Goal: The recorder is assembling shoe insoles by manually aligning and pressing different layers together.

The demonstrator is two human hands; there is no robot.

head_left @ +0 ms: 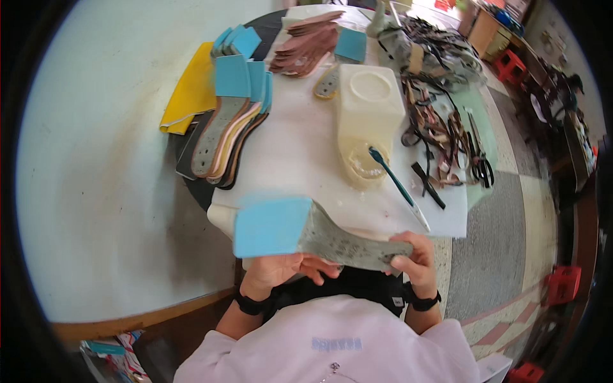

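Observation:
Held flat in front of my chest is an insole [348,241] with a grey, speckled, curved back part and a broad light-blue front part. My right hand [418,262] pinches its narrow grey end between thumb and fingers. Under the blue part, my left hand [281,269] supports the near edge, its fingers partly hidden below the piece. Beyond it on the white-covered table stands a cut-open plastic jug [372,115] with whitish paste in its near end. A toothbrush-like brush [399,188], dark teal with a white end, leans on that opening.
Stacked similar insoles [220,134] lie at the left beside a yellow sheet [191,89]. Brownish-pink pieces [306,45] are piled at the back. Dark trimmed strips [440,127] and scissors [479,153] lie at the right. Red stools [562,285] stand on the floor beyond.

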